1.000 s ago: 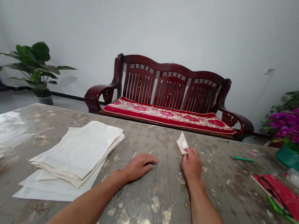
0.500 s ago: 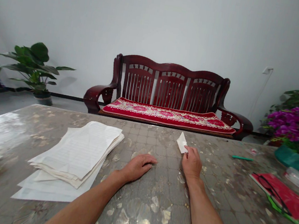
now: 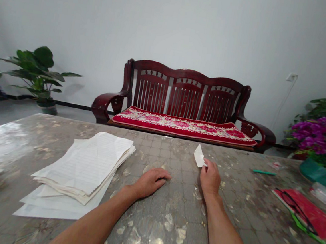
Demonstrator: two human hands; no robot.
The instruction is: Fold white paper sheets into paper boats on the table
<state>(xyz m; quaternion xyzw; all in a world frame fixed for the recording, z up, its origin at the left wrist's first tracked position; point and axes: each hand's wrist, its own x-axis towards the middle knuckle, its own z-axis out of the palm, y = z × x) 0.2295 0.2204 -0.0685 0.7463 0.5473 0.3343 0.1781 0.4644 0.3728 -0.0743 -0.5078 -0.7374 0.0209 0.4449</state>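
The left hand [image 3: 151, 181] rests palm-down on the glass-topped table [image 3: 173, 220], fingers pressed together, beside a stack of lined paper [image 3: 82, 166]. The right hand [image 3: 210, 180] pinches a folded white paper scrap [image 3: 199, 156] near the table's far edge. Beyond stands a red-cushioned wooden bench [image 3: 184, 100].

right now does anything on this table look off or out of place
The stack of lined paper looks askew: its sheets are wavy and fanned out over looser sheets beneath. A small white paper scrap also lies apart, against the right hand.
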